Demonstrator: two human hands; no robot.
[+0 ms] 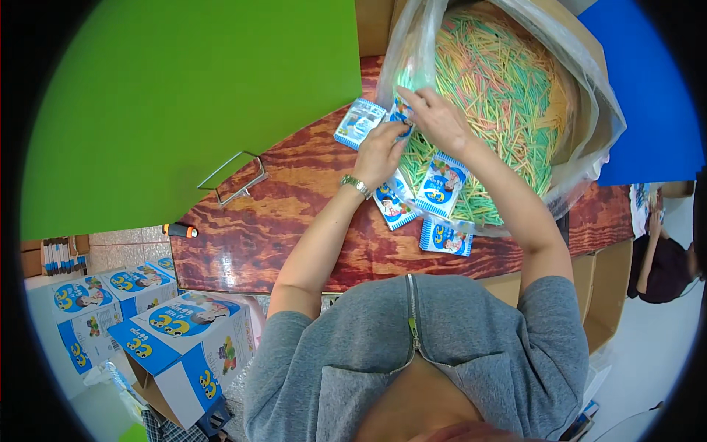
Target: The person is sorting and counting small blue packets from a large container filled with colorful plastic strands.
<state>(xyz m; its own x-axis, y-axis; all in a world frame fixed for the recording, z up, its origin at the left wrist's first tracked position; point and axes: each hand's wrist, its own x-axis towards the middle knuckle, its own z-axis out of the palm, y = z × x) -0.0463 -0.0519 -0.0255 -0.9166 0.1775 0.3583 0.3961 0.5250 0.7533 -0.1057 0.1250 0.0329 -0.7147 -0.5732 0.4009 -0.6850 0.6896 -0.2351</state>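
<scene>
Head view: packet [401, 111], blue and white, printed, between both hands beside coloured sticks [501, 88] in a clear bag [416, 37].
Left hand [380, 156]: closed on packet's lower end.
Right hand [440, 122]: fingers at packet's top; grip cannot be told.
Table [283, 214]: red-brown, wood-grained.
Board [184, 96]: plain green, upper left.
Cartons [168, 357]: blue and white, lower left.

A packing workshop: blue-and-white printed cardboard cartons [184, 345] near left, thin pastel sticks [490, 85] heaped in a clear plastic bag [602, 99] far right, a dark-clad co-worker [666, 269] at right.
</scene>
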